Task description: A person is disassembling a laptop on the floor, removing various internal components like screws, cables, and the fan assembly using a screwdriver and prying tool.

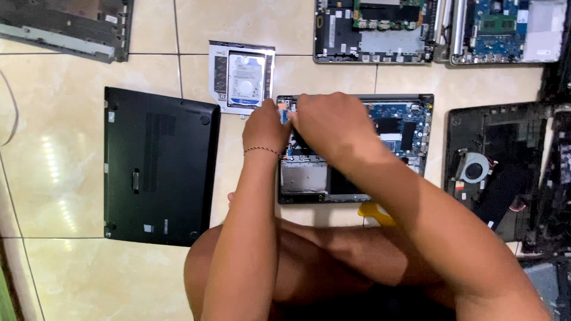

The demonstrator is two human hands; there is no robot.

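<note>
An opened laptop base (410, 128) lies on the tiled floor in front of me, its blue circuit board and grey inner frame exposed. My left hand (265, 126), a thin cord bracelet at its wrist, rests at the base's upper left corner with fingers curled. My right hand (330, 122) reaches across beside it, fingers bent down onto the same corner. The two hands touch and cover the part under them, so I cannot tell whether either pinches something.
A black laptop bottom cover (157, 166) lies to the left. A hard drive in a silver caddy (242, 77) sits above the hands. More dismantled laptop chassis (375, 32) (505, 166) line the top and right. A yellow object (375, 213) peeks out by my arm.
</note>
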